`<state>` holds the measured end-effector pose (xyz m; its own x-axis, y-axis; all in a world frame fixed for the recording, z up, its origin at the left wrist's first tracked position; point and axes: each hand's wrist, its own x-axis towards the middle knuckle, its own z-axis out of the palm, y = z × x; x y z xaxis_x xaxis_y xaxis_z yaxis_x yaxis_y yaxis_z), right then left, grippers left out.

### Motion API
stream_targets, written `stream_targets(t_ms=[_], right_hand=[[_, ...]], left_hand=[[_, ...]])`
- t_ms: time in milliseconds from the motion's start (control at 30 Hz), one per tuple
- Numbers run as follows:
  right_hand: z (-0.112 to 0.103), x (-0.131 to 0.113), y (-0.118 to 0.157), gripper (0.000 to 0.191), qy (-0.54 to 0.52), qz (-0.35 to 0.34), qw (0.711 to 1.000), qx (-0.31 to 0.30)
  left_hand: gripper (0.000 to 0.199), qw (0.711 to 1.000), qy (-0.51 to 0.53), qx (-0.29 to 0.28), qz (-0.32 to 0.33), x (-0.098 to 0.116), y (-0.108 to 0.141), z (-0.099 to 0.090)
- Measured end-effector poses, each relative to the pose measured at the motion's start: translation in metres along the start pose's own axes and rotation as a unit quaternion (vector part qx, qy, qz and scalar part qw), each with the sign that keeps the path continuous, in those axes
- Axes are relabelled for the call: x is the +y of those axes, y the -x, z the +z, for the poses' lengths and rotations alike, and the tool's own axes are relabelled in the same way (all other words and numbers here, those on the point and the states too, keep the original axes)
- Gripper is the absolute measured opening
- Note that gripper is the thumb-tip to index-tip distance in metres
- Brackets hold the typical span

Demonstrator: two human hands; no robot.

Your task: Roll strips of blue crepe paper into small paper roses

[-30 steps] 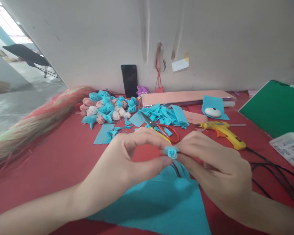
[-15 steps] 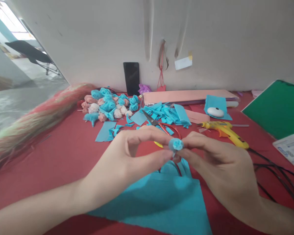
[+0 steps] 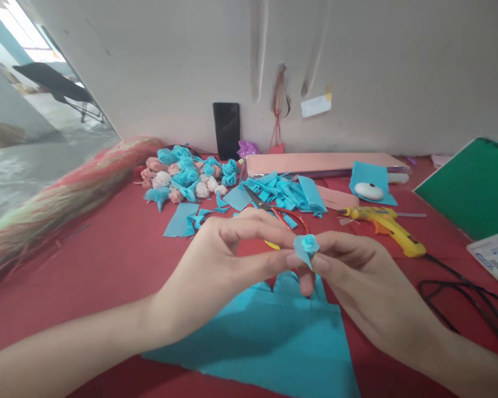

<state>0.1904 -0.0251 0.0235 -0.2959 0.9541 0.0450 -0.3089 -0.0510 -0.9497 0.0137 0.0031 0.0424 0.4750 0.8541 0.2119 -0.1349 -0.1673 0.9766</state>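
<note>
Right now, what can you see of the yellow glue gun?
The glue gun looks like yellow plastic, with an orange trigger and a dark-tipped nozzle pointing left. It lies on its side on the red tabletop, handle angled toward the viewer's lower right. A pale stick juts from its rear; a black cord leaves the handle. Neither hand touches it.

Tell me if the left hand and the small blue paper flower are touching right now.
Touching: the head view shows the left hand's finger and thumb against the side of the small blue paper flower.
</note>
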Motion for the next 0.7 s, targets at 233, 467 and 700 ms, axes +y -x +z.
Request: stream_targets(t_ms=[233, 467, 700], right_hand=[[0.004, 0.001, 0.0, 0.008, -0.04, 0.005, 0.999, -0.001], [0.006, 0.001, 0.001, 0.01, -0.019, -0.014, 1.0, 0.005], [0.011, 0.003, 0.004, 0.016, 0.14, -0.124, 0.979, 0.084]], left_hand=[[0.012, 1.0, 0.009, 0.005, 0.017, -0.002, 0.0, 0.002], [0.01, 0.999, 0.029, 0.017, 0.014, -0.011, 0.003, 0.003], [0.012, 0.997, -0.008, 0.05, 0.053, -0.017, 0.003, 0.006]])
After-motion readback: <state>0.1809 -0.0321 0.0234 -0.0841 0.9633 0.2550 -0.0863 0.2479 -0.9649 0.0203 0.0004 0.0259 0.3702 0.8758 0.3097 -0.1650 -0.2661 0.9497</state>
